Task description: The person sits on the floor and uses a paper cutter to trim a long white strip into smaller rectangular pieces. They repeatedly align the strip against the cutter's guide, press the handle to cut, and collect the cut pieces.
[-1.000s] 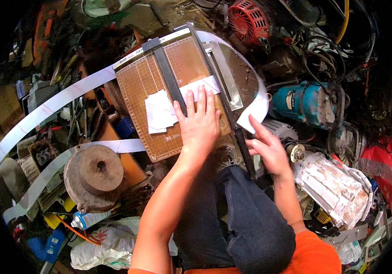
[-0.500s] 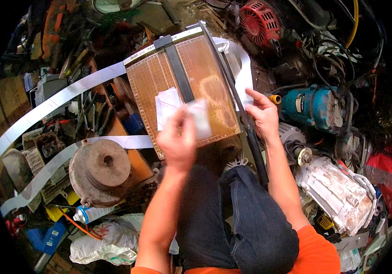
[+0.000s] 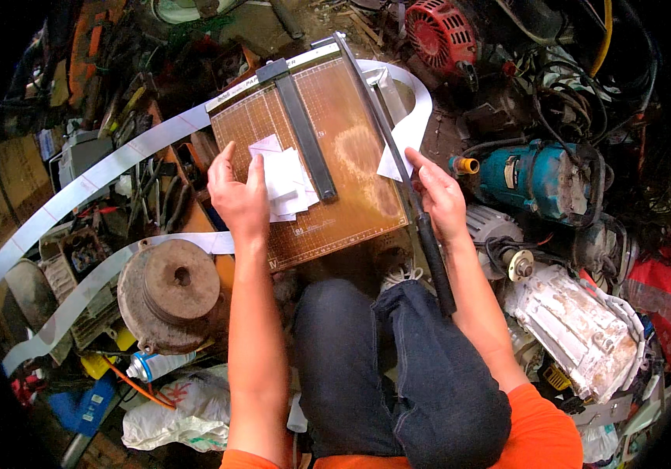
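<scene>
A brown paper cutter [image 3: 257, 242] with a black guide bar [image 3: 305, 139] lies in front of me. White paper slips [image 3: 282, 178] are piled left of the bar. Beside them, at the board's left edge, my left hand [image 3: 239, 195] has its fingers apart and empty. My right hand [image 3: 435, 195] pinches the end of a long white paper strip [image 3: 396, 154] at the board's right side, next to the raised long blade arm with its black handle [image 3: 434, 262]. The strip loops behind the cutter and runs off to the left.
Clutter surrounds me: a red slotted housing [image 3: 437, 35], a teal machine [image 3: 546, 180], tangled cables, a dirty white casing [image 3: 570, 328], a round rusty metal part [image 3: 167, 297], tools and a white bag [image 3: 171, 414]. My knees in dark trousers [image 3: 437, 375] are below the cutter.
My left hand has left the board's middle, taking a small paper piece leftward to the pile, and is now empty. My right hand has risen onto the strip, whose end lies closer to the board.
</scene>
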Demonstrator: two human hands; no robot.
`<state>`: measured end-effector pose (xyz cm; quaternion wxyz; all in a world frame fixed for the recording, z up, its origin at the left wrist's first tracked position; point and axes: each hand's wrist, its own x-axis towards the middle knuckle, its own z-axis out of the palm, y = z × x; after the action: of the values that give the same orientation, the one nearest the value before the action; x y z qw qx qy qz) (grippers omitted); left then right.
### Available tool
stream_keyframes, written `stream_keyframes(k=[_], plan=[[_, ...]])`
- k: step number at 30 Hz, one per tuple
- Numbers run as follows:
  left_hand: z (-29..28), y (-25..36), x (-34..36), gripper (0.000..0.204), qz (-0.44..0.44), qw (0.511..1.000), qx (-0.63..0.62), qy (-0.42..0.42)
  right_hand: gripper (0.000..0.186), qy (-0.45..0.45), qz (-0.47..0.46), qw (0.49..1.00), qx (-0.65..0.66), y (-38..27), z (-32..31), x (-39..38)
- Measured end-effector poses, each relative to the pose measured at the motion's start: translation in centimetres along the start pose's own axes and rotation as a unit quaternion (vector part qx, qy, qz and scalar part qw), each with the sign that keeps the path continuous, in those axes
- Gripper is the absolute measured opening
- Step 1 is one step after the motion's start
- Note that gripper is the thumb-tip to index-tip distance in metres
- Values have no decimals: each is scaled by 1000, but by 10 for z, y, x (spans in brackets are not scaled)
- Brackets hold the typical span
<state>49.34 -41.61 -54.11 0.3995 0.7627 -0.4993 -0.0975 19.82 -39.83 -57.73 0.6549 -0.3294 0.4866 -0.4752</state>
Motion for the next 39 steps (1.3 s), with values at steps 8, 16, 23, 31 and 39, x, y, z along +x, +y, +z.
stream_keyframes(k=[8,16,23,31,39], plan=[[47,89,-95,54,270,914,124,-275,52,-25,30,996,80,-4,24,-6],[25,63,-74,50,348,859,167,-337,47,-38,50,996,67,-10,-2,54],[39,73,-83,56,271,892,211,-294,37,110,23,994,3,1,19,44],[58,90,-99,71,221,905,200,-302,40,118,-31,992,-17,19,33,41],[56,87,-97,74,202,907,229,-290,35,148,-8,988,48,9,29,41]])
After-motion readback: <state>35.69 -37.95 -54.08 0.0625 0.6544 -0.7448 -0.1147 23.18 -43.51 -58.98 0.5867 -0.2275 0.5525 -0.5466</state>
